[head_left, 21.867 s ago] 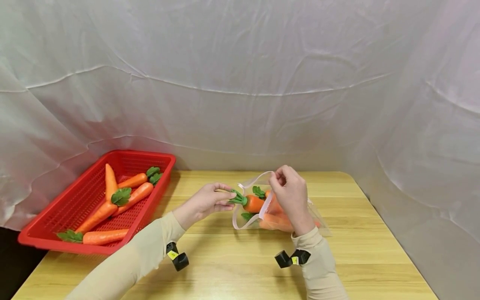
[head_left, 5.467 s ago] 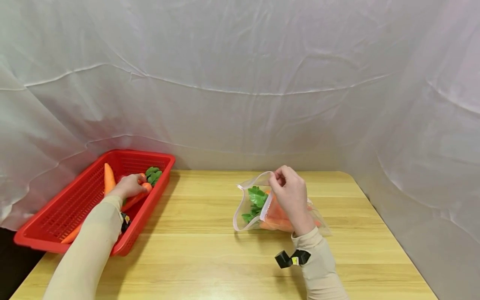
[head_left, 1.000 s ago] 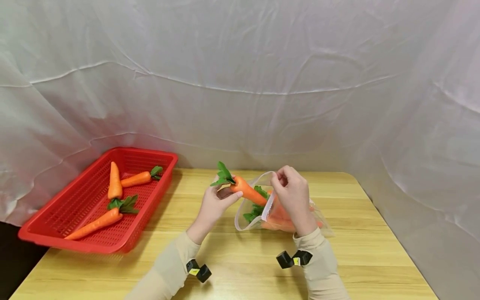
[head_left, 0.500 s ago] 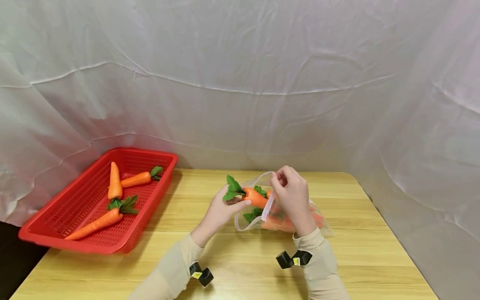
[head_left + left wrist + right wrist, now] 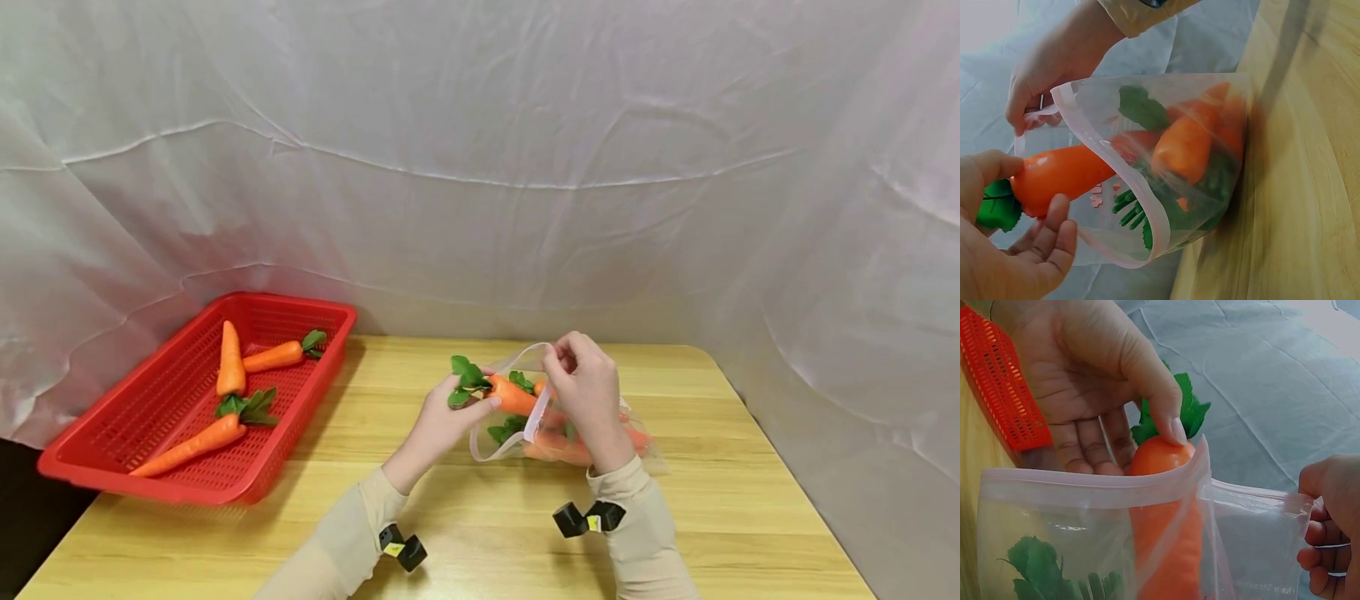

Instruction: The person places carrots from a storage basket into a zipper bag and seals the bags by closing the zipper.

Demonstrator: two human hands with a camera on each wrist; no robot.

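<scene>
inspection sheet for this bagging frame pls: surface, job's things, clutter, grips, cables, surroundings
Surface: wooden table, bare wood in front.
Job's things: carrot tip-first, partly inside clear zip bag holding more carrots; red basket holds three carrots.
Clutter: nothing seen.
Grips: left hand holds the carrot at its leafy end; right hand pinches the bag rim, keeping the mouth open.
Cables: nothing seen.
Surroundings: white sheet behind and at the sides.

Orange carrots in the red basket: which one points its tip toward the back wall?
The leftmost orange carrot in the red mesh basket: its tip points at the back wall; the other two lie slanted, leaves rightward.
</scene>
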